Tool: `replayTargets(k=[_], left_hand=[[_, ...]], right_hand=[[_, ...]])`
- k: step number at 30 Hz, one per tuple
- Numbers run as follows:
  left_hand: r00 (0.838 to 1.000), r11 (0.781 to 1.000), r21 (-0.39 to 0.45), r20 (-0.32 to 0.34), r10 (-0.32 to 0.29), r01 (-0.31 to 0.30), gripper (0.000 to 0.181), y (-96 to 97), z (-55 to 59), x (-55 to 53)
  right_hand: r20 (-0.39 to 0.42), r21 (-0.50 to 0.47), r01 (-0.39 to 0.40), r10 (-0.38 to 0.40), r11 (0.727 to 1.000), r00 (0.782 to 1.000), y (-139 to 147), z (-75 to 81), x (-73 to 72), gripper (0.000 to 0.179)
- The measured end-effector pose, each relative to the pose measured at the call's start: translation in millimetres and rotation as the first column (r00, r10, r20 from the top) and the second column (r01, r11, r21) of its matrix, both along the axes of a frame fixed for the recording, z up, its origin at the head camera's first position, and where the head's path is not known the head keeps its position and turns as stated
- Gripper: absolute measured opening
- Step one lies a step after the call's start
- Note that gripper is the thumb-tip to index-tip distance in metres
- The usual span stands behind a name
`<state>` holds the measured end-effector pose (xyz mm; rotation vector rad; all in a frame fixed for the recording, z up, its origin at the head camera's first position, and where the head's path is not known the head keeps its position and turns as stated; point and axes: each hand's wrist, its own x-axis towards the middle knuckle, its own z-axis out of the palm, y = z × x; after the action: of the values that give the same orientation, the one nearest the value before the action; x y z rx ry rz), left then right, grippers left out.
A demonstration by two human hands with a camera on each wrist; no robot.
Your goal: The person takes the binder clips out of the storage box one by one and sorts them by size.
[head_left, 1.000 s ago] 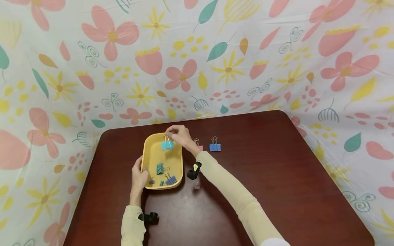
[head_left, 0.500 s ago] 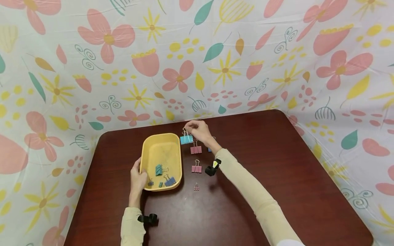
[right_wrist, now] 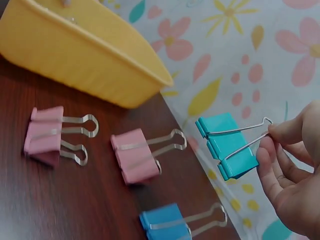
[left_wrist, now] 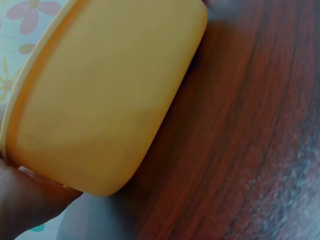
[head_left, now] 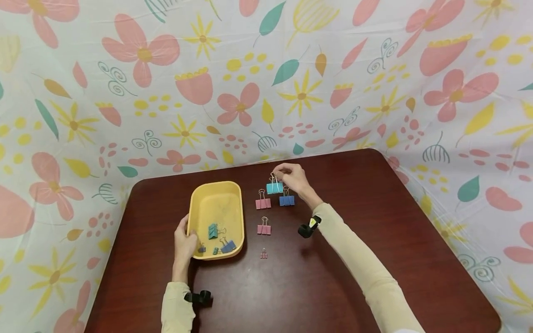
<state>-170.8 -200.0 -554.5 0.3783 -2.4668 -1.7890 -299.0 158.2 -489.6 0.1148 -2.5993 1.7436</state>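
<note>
Pinching — right hand [right_wrist: 295, 175] — a binder clip [right_wrist: 228, 146] (turquoise).

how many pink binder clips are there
3. All are on the table, in a line right of the yellow tray: the far pink clip, the middle pink clip, the small near pink clip. Others could be hidden in the tray.

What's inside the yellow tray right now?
Inside the yellow tray, toward its near end, lie a larger green clip, a small green clip, a larger blue clip and a small blue clip. The left hand covers part of the rim; anything beneath is hidden.
</note>
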Motion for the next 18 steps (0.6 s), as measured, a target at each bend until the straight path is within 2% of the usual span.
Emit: replayTargets(k=[12,18], left_hand=[[1.0,1.0,0.0,0.011,-0.001,0.001,0.057,-0.9,-0.9,0.5],[1.0,1.0,-0.003,0.023,-0.006,0.006,0.057,-1.5,-0.5,-0.1]], right_hand=[[0.049,-0.023,0.06,-0.059,0.998,0.997,45.6,-6.0,6.8,0.018],[0.058,-0.005,0.102,-0.102,0.995,0.993,70.0,-16.6,12.8,0.018]])
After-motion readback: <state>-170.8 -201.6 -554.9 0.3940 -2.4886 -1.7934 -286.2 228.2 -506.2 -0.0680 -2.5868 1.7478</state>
